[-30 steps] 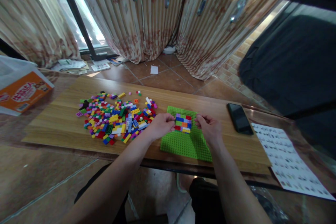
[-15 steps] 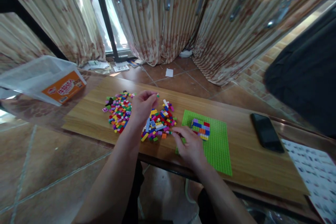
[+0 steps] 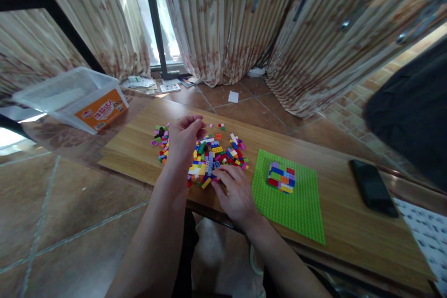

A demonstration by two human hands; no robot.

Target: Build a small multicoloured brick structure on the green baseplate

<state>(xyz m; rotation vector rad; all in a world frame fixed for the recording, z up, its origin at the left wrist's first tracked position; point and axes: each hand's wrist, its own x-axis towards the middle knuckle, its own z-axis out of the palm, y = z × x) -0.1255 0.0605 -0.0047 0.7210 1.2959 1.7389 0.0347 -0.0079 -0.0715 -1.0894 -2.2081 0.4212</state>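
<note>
A pile of small coloured bricks [image 3: 213, 153] lies on a wooden board [image 3: 139, 149]. My left hand [image 3: 183, 137] hovers over the pile's left part, fingers curled in a pinch; what they hold is hidden. My right hand [image 3: 233, 191] rests at the pile's near edge, fingers spread on the bricks. To the right lies a green baseplate [image 3: 296, 205] with a small multicoloured block of bricks [image 3: 281, 178] built on it, apart from both hands.
A clear plastic box with an orange label [image 3: 87, 100] stands at the far left. A black phone [image 3: 373, 188] lies at the right, with a printed sheet [image 3: 428, 237] beyond it. Curtains and a tiled floor lie behind the table.
Both hands left the brick block on the baseplate and moved left to the loose pile. The view has swung left.
</note>
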